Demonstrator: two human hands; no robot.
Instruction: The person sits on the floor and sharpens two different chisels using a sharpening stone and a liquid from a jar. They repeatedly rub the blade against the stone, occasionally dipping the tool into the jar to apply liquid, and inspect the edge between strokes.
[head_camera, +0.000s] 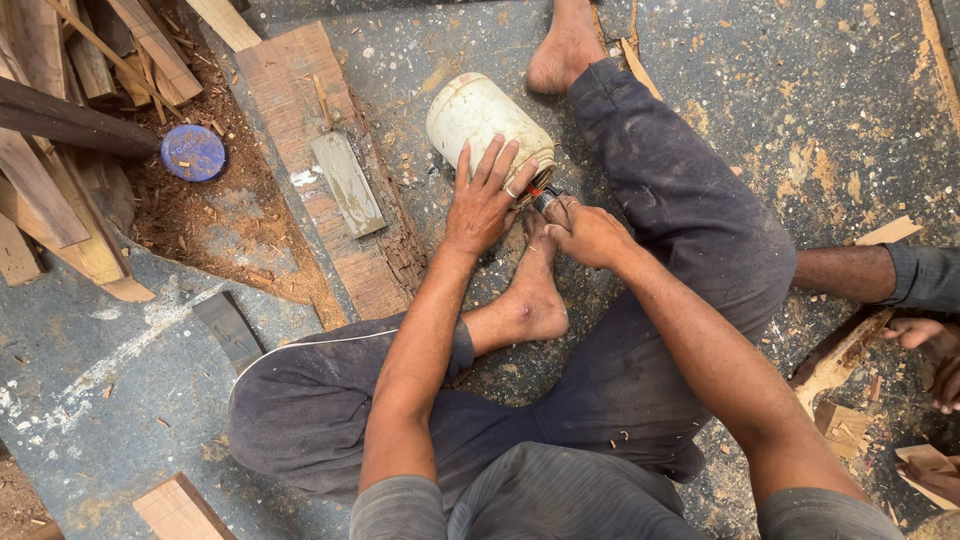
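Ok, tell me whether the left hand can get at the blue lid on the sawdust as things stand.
Probably not without leaning: the left hand rests on the white jar, and the blue lid lies well off beyond a wooden plank.

Blue round lid (193, 152), lying on sawdust beside stacked timber offcuts (60, 150). Long weathered plank (330, 170) carrying a small grey wood block (347, 184). Another person's forearm (870, 272) at right edge.
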